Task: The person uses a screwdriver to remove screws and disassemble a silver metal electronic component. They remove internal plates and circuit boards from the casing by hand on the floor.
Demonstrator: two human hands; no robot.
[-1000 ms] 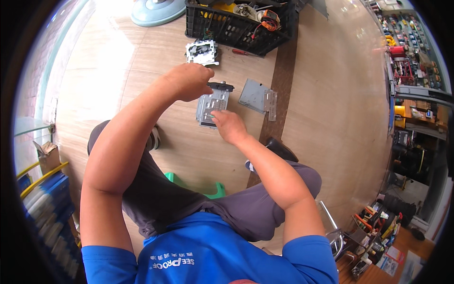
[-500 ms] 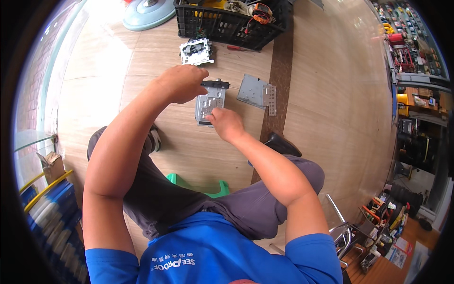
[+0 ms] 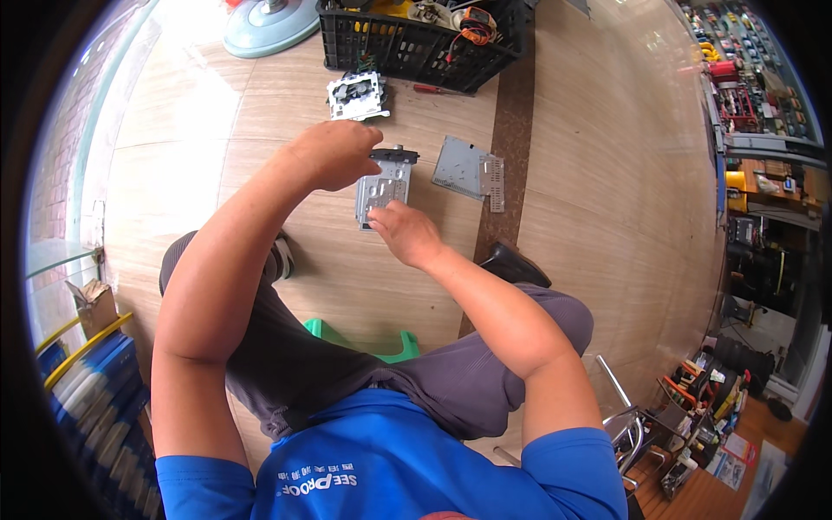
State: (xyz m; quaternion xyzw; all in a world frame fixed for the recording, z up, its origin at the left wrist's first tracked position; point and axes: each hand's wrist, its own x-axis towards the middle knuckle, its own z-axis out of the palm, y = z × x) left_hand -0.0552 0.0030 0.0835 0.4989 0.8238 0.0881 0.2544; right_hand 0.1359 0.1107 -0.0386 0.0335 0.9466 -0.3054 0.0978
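A flat silver metal box [image 3: 391, 189] with cutouts in its top and a black strip along its far end lies on the floor before me. It looks like a car stereo chassis. My left hand [image 3: 341, 154] bends over its far left corner, thumb and fingers closed about that edge. My right hand [image 3: 406, 232] has its bent fingers at the near end of the box, pressed against the top edge; their tips are partly hidden. Beyond the box sits a white metal frame with dark mechanism parts [image 3: 357, 97]. A grey metal cover plate [image 3: 460, 166] lies to the right, overlapping a perforated strip [image 3: 497, 184].
A black plastic crate [image 3: 416, 45] holding tools and an orange meter [image 3: 477, 26] stands at the far side. A red-handled screwdriver [image 3: 431, 89] lies before it. A round pale-blue base [image 3: 271, 30] is at far left. Beneath me is a green stool [image 3: 398, 348].
My right hand has shifted slightly left along the near end of the box, its fingers now farther over that corner. My left hand has stayed about where it was.
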